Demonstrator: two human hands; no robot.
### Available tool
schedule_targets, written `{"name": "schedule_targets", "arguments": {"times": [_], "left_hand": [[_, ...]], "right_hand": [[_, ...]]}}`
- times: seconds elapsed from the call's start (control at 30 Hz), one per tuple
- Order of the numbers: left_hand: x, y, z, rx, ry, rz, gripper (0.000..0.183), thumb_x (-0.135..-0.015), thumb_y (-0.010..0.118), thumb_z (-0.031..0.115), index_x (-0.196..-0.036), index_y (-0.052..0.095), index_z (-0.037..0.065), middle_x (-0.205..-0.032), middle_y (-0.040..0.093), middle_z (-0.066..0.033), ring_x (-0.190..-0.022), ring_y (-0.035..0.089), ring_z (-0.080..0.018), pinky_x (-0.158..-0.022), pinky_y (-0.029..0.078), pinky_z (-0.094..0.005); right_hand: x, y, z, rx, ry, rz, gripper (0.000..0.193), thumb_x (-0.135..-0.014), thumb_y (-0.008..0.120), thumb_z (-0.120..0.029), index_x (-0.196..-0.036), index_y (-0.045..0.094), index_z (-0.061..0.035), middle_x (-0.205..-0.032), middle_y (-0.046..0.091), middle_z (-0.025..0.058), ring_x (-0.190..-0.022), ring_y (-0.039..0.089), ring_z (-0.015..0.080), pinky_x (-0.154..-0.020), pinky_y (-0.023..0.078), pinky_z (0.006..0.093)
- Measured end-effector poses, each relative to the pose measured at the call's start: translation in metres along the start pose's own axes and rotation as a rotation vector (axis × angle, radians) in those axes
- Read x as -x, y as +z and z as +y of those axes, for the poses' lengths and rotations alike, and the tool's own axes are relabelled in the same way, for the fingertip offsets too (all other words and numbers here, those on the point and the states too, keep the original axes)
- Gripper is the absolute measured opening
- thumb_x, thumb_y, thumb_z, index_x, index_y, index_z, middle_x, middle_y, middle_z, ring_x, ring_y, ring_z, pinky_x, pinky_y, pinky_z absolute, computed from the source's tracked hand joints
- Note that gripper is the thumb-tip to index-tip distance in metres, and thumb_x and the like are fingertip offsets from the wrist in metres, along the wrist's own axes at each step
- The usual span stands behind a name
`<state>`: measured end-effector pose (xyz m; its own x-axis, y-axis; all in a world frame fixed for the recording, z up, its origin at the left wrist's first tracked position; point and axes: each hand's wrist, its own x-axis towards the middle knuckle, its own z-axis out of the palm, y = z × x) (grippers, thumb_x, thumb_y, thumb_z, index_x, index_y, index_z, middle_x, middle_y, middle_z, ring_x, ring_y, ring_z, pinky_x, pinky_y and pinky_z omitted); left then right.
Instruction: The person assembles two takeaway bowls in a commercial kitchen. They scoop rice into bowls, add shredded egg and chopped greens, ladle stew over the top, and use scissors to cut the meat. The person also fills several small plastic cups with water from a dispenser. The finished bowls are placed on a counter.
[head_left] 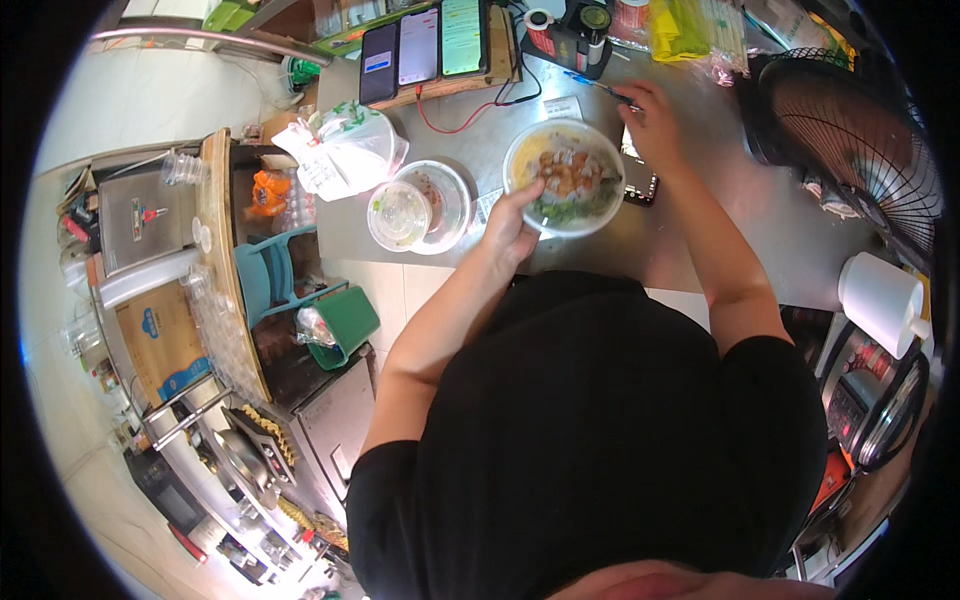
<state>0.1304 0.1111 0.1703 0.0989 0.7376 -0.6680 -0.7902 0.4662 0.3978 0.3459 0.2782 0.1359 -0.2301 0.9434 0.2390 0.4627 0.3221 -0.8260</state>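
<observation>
My left hand (512, 228) grips the near left rim of a round takeaway bowl (565, 215), its thumb on top. Orange-brown chunks, greens and something yellow show in the bowl, apparently through a clear lid. Beyond the bowl to the right, my right hand (652, 125) pinches a slim pen (600, 84) with a blue end pointing away to the left. A dark-edged phone (640, 190) lies beside the bowl under my right wrist, partly hidden. To the left stand a large lidded container (456, 205) and a smaller clear tub (398, 215) overlapping it. A small paper slip (562, 107) lies just past the bowl.
Three phones (418, 48) lean on a wooden stand at the back, with a red cable before them. A tied white bag (345, 150) sits at the left. A black fan (850, 140) and a white paper roll (880, 300) stand right. A green bin (345, 325) is below left.
</observation>
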Motion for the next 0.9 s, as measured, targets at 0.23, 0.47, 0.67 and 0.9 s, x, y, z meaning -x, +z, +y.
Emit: {"name": "schedule_targets", "arguments": {"times": [0.23,0.47,0.67,0.9], "left_hand": [[-0.081,0.019,0.014,-0.042,0.091,0.060,0.046,-0.097,0.059,0.023,-0.135,0.044,0.002,-0.131,0.056,-0.0194,-0.115,0.060,-0.0315,-0.098,0.051,-0.0453],[0.018,0.005,0.080,-0.347,0.215,0.109,0.047,-0.096,0.062,0.016,-0.137,0.045,0.002,-0.132,0.054,-0.0124,-0.116,0.054,-0.0212,-0.103,0.040,-0.0346],[0.118,-0.094,0.163,-0.463,0.739,0.320,0.036,-0.098,0.059,0.020,-0.128,0.054,0.003,-0.117,0.059,-0.0071,-0.104,0.059,-0.0182,-0.088,0.048,-0.0320],[0.110,-0.230,0.201,-0.264,0.469,0.448,0.037,-0.096,0.063,0.027,-0.124,0.051,0.007,-0.111,0.056,-0.0046,-0.097,0.057,-0.0180,-0.082,0.048,-0.0329]], "right_hand": [[0.062,-0.064,-0.013,-0.059,0.330,0.165,0.021,-0.094,0.061,-0.012,-0.113,0.069,-0.0098,-0.101,0.063,0.0020,-0.085,0.058,0.0103,-0.077,0.048,0.0234],[0.100,-0.070,-0.038,-0.236,0.505,0.190,0.015,-0.098,0.059,-0.017,-0.101,0.069,-0.0064,-0.078,0.059,-0.0035,-0.071,0.051,0.0051,-0.066,0.042,0.0210],[0.130,0.004,-0.079,-0.408,0.635,0.000,0.012,-0.095,0.060,-0.017,-0.101,0.066,-0.0073,-0.076,0.059,-0.0014,-0.070,0.052,0.0062,-0.063,0.043,0.0223],[0.177,0.155,-0.159,-0.087,0.437,-0.097,0.031,-0.088,0.064,-0.011,-0.119,0.060,-0.0079,-0.111,0.057,0.0113,-0.096,0.056,0.0242,-0.086,0.048,0.0345]]}}
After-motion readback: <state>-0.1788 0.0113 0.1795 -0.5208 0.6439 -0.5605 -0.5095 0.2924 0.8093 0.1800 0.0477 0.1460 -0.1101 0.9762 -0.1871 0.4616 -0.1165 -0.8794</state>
